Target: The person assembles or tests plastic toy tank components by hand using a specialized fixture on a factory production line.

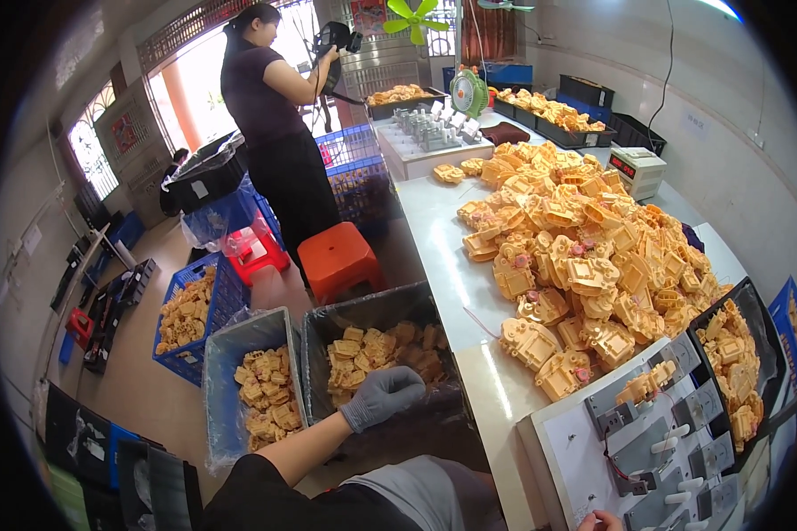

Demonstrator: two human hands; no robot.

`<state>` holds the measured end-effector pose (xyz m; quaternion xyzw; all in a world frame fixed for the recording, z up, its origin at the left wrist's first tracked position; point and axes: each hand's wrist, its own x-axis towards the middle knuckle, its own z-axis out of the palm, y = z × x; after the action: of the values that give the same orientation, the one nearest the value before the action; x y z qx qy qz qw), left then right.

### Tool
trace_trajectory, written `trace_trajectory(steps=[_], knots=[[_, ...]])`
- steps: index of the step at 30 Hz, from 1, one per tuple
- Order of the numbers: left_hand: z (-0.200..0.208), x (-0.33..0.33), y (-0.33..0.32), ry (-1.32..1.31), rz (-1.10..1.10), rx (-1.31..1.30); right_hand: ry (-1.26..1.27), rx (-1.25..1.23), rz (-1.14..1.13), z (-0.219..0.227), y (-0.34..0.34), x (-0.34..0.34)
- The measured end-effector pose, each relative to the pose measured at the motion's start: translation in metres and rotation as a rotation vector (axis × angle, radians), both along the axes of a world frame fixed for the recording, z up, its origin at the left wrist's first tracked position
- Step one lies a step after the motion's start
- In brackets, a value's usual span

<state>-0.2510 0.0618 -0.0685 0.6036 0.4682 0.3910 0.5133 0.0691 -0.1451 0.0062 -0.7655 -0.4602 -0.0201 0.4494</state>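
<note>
My left hand (383, 398), in a grey glove, is over the black plastic-lined bin (308, 341) at the left of the table. Its fingers are curled together, and their undersides are hidden; no part shows in them. Yellow moulded plastic parts (363, 354) lie in that bin below the hand. Only the bare fingertips of my right hand (600, 522) come into view at the lower edge, beside a white fixture board (549, 460) with grey metal blocks and white toggle handles. One yellow part (646, 382) sits on a block of this fixture.
A large heap of yellow parts (584, 248) covers much of the white table (438, 239). Left stand a grey bin (212, 345), a blue crate (164, 350) and an orange stool (338, 257). A black tray (775, 354) flanks the fixture. A person (270, 115) stands beyond, holding a dark strapped device.
</note>
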Motion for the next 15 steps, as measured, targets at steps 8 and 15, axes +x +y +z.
trace_trajectory(steps=[8, 15], knots=[[0.008, 0.006, 0.005, 0.015, -0.013, 0.043, -0.06, 0.012, -0.015, 0.003, 0.002, 0.0], [0.025, 0.045, 0.009, -0.057, -0.171, 0.132, -0.02, 0.029, -0.002, 0.001, 0.001, -0.001]])
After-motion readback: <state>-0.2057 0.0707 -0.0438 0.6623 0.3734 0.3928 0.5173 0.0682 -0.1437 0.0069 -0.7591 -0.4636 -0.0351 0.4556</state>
